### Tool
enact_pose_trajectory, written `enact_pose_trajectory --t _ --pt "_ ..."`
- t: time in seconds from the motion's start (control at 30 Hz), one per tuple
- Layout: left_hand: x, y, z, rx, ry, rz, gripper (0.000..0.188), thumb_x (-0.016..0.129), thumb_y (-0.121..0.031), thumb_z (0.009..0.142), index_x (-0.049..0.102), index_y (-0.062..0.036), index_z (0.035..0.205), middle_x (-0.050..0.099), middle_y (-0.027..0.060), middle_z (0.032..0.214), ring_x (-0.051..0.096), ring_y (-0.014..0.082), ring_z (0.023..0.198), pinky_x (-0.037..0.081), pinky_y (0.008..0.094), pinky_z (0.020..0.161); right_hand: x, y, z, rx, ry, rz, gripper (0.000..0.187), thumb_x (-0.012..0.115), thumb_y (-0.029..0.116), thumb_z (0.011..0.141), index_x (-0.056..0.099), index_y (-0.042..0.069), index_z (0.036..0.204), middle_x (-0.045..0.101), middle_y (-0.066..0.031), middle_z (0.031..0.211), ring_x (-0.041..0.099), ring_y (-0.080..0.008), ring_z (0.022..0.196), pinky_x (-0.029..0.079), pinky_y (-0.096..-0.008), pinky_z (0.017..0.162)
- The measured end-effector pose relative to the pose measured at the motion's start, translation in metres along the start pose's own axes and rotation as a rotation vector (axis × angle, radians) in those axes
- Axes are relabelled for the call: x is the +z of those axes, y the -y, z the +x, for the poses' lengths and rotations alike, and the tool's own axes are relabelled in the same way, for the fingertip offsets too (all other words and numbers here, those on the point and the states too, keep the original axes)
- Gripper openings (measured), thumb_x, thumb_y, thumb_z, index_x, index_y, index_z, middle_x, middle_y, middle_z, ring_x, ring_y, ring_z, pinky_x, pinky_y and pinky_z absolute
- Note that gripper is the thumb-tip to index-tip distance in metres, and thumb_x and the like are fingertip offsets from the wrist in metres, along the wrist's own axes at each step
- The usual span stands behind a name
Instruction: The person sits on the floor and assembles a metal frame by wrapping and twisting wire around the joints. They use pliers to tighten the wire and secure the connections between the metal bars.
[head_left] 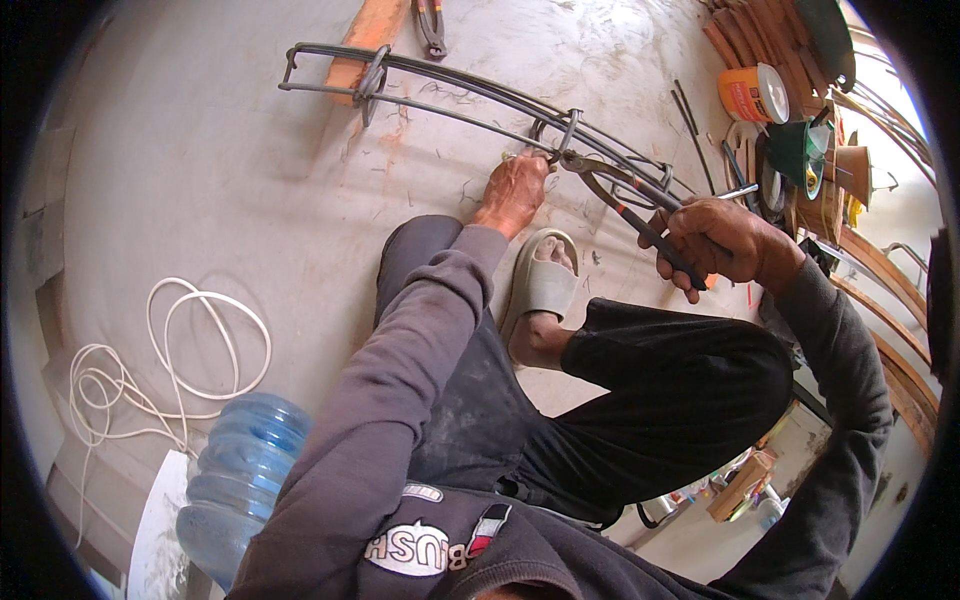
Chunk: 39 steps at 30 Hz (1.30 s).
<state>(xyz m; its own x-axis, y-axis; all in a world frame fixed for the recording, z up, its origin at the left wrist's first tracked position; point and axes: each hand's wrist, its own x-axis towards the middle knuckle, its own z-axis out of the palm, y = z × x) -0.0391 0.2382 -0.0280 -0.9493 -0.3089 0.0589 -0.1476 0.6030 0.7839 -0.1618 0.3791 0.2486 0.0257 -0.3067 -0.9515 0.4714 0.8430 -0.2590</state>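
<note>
A long, narrow frame of steel rebar (455, 82) with squarish stirrups (372, 88) stretches from the far left toward the right. My right hand (715, 240) is wrapped round the handles of a pair of pincers (607, 192), whose orange-banded grips spread apart. The pincers' jaws meet the frame's lower bar beside a middle stirrup (572, 128). Just left of the jaws, my left hand (513, 192) is closed against the same bar. Its fingertips are partly hidden, so what they pinch cannot be made out. An orange-brown wooden piece (345, 72) lies beneath the frame's left end.
Another pair of pincers (432, 28) lies beyond the frame. Loose rods (692, 125), an orange-and-white bucket (752, 95) and a green container (797, 155) crowd the right. A white cable (222, 345) coils at left near a blue water jug (245, 465). Wire scraps dot the floor.
</note>
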Motion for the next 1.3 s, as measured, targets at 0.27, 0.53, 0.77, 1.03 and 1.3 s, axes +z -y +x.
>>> enact_pose_trajectory --t 0.27,0.53,0.77,1.03,1.3 --pt "-0.078 -0.071 -0.003 0.111 0.015 0.095 0.043 0.065 -0.012 0.086 0.059 -0.0004 0.127 0.059 0.0236 0.127 0.065 0.0386 0.11 0.049 0.0485 0.099 -0.002 0.003 -0.004 0.037 -0.054 -0.053 0.032 0.033 0.013 0.101 0.05 -0.011 0.115 0.068 -0.0209 0.085 0.071 -0.0252 0.067 0.062 -0.0371 0.061" --pt "-0.029 -0.094 0.016 0.357 -0.047 0.014 0.052 0.071 -0.018 0.083 0.056 0.0023 0.129 0.064 0.0184 0.111 0.064 0.0331 0.11 0.035 0.0526 0.115 0.003 0.007 -0.008 0.014 -0.071 -0.081 0.033 0.044 0.023 0.103 0.051 -0.009 0.11 0.067 -0.024 0.086 0.071 -0.0305 0.068 0.062 -0.0435 0.058" --pt "-0.027 -0.089 0.022 0.325 -0.087 -0.072 0.033 0.075 -0.03 0.083 0.062 -0.0037 0.098 0.066 0.0138 0.09 0.069 0.0317 0.085 0.056 0.0409 0.075 0.054 -0.006 0.001 -0.227 -0.876 -1.751 0.039 0.066 0.012 0.085 0.055 -0.004 0.119 0.066 -0.0156 0.092 0.07 -0.026 0.082 0.054 -0.0459 0.068" --pt "-0.04 -0.091 0.019 0.279 -0.163 -0.111 0.049 0.083 -0.02 0.074 0.059 -0.0018 0.113 0.064 0.0181 0.107 0.064 0.0361 0.105 0.048 0.0459 0.096 0.04 -0.017 0.017 -0.39 -1.099 -2.442 0.045 0.062 0.018 0.091 0.054 -0.002 0.131 0.059 -0.0067 0.093 0.063 -0.0168 0.084 0.052 -0.0319 0.071" --pt "-0.029 -0.024 -0.005 -0.342 -0.322 -0.483 0.038 0.075 -0.022 0.09 0.052 0.0006 0.111 0.063 0.014 0.1 0.063 0.0271 0.094 0.049 0.0383 0.083 0.028 0.005 0.015 -0.479 -0.962 -2.078 0.016 0.061 0.006 0.09 0.063 -0.001 0.105 0.065 -0.0124 0.087 0.069 -0.0233 0.079 0.058 -0.0367 0.069"
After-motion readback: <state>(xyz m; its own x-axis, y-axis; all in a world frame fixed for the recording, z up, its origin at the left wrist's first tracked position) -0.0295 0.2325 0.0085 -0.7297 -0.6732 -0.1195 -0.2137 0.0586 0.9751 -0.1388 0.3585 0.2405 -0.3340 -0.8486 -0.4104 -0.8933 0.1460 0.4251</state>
